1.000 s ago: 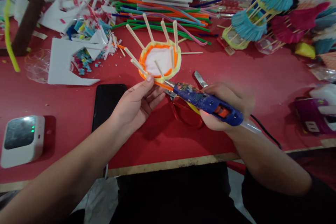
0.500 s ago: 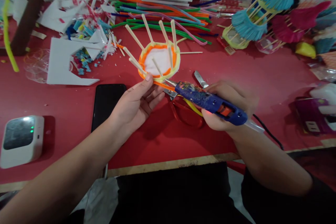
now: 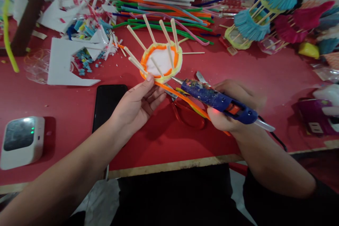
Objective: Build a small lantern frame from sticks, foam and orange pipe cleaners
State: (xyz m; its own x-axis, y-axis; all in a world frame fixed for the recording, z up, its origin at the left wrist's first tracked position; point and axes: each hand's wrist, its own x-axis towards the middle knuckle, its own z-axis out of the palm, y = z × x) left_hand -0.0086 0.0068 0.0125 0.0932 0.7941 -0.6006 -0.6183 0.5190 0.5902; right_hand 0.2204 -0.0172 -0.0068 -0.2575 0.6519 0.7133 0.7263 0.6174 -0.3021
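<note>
My left hand [image 3: 143, 95] pinches the near left rim of a round craft base [image 3: 162, 60], white in the middle with orange and yellow pipe cleaner round its edge. Several wooden sticks [image 3: 137, 38] stand up from that rim, leaning outward. A long orange pipe cleaner [image 3: 185, 99] runs from near my left thumb down to the right, passing under my right hand. My right hand [image 3: 227, 107] is wrapped round a blue, glue-spattered hot glue gun [image 3: 209, 95]. Its metal tip is close to the base's near right edge; whether they touch I cannot tell.
Red-handled scissors [image 3: 188, 114] and a utility knife [image 3: 202, 77] lie beneath the glue gun. A black phone [image 3: 107, 107] rests left of them. Coloured pipe cleaners [image 3: 169, 14] and foam scraps [image 3: 66, 60] lie farther back. Blue-roofed models [image 3: 251, 24] stand at the right, a white device [image 3: 22, 143] at the left.
The glue gun has shifted right along the base's near edge, in my right hand. More of the orange pipe cleaner shows now. My left hand keeps its place, with the base tilted very slightly.
</note>
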